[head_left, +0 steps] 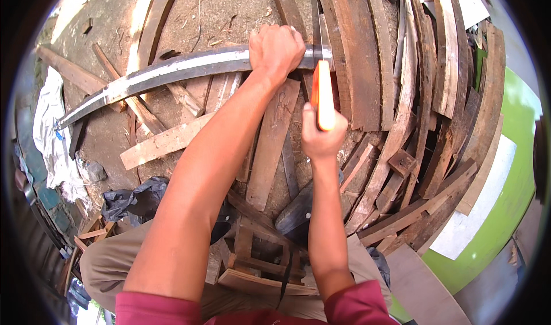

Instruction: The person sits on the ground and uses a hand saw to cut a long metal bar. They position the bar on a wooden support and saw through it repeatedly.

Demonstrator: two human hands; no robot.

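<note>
**Two hands on a long curved blade over a heap of scrap boards**

Seen from the head camera, looking straight down: a person's left hand [275, 49] is closed in a fist over a long curved metal blade [166, 72], fingers wrapped tight around it near its right end. The blade runs from the fist leftward and down across the dirt ground [109, 15], ending in a point near a white cloth [49, 135] at the left rim. The right hand [321, 138] grips an orange-handled tool [323, 95], fingers curled around the handle's lower end; the handle stands upright in the picture, its top reaching the blade just beside the left fist. What sits at the tool's working end cannot be told.

Under and around both hands lie weathered wooden planks [270, 147], thickly stacked to the right, where a pile of boards [425, 84] fans out. A small wooden stool frame [261, 262] sits between the person's knees, near a crumpled dark plastic bag [135, 201]. A green surface [505, 198] curves along the right edge.
</note>
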